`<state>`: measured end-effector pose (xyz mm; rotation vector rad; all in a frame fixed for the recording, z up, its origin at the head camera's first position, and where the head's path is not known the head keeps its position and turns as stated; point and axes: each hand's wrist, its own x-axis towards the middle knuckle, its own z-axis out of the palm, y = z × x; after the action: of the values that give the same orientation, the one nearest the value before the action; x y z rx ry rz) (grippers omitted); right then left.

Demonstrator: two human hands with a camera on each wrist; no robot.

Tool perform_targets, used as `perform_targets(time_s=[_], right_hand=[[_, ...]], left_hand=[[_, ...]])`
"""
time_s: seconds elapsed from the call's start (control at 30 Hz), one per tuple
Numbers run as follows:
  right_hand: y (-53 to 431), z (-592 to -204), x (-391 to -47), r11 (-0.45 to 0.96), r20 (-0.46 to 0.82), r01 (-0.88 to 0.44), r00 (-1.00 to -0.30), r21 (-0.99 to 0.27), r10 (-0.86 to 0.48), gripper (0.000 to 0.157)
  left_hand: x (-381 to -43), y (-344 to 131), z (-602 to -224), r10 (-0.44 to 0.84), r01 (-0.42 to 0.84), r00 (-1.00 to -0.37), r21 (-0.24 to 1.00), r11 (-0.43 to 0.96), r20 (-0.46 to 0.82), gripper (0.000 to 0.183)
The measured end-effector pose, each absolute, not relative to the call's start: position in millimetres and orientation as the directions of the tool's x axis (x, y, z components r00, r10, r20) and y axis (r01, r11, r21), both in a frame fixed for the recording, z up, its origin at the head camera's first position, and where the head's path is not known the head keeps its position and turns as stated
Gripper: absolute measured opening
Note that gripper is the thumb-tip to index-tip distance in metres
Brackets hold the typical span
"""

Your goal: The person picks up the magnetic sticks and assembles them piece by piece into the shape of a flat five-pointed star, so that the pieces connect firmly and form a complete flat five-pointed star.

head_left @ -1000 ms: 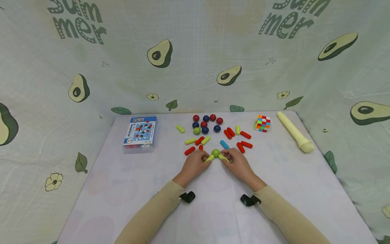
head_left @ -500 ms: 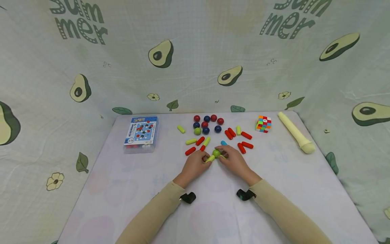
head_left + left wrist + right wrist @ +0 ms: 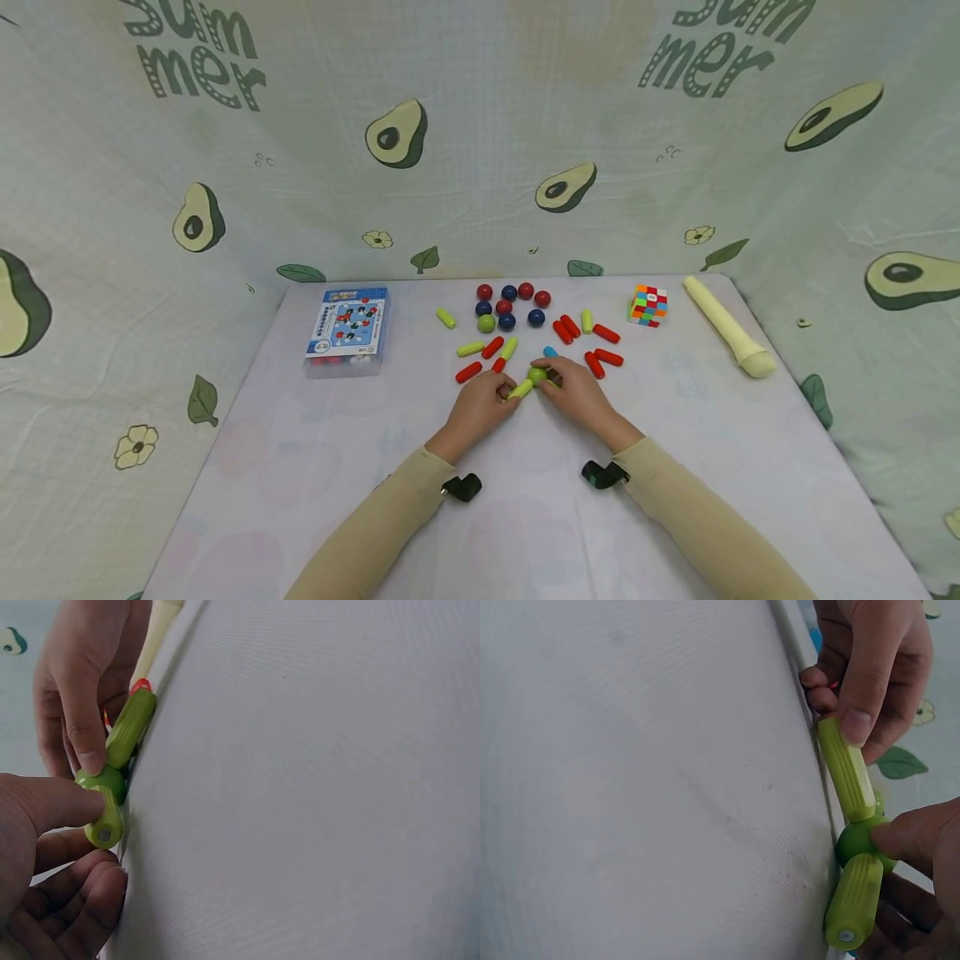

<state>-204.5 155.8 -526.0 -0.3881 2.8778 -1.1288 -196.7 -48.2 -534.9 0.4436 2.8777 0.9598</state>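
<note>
My left hand [image 3: 480,408] pinches one light green magnetic rod [image 3: 846,772] near its outer end. The rod's other end meets a green ball [image 3: 859,840], which my right hand [image 3: 583,398] grips between thumb and fingers. A second light green rod [image 3: 855,900] joins the same ball on the right-hand side, its metal end showing in the right wrist view. Together the pieces form a bent shape low over the table. In the head view, my right fingers mostly hide the second rod. A blue rod [image 3: 551,352] lies just behind my right hand, partly covered.
Loose red rods [image 3: 602,333] and light green rods [image 3: 471,348] lie around the hands. Behind them are red and dark blue balls [image 3: 507,321] and another green ball [image 3: 486,323]. A boxed set [image 3: 347,329] is at left; a puzzle cube [image 3: 648,305] and pale yellow stick [image 3: 726,325] at right.
My right hand has shifted left and its fingers have moved from the second rod onto the green ball. The ball has shifted slightly right; my left hand still pinches its rod.
</note>
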Motion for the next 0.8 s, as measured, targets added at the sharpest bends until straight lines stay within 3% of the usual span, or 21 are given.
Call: perform_targets(time_s=[0.27, 0.53, 0.8], right_hand=[[158, -525, -207, 0.713, 0.046, -0.213, -0.968, -0.668, -0.246, 0.033], [159, -524, -208, 0.703, 0.026, -0.195, -0.969, -0.684, -0.244, 0.033], [160, -527, -207, 0.689, 0.025, -0.193, -0.969, -0.699, -0.245, 0.033]], left_hand=[[-201, -58, -526, 0.273, 0.257, -0.959, 0.617, 0.744, 0.071, 0.020], [-231, -71, -515, 0.176, 0.237, -0.971, 0.565, 0.791, 0.161, 0.014], [-268, -77, -516, 0.104, 0.161, -0.984, 0.471, 0.867, 0.144, 0.036]])
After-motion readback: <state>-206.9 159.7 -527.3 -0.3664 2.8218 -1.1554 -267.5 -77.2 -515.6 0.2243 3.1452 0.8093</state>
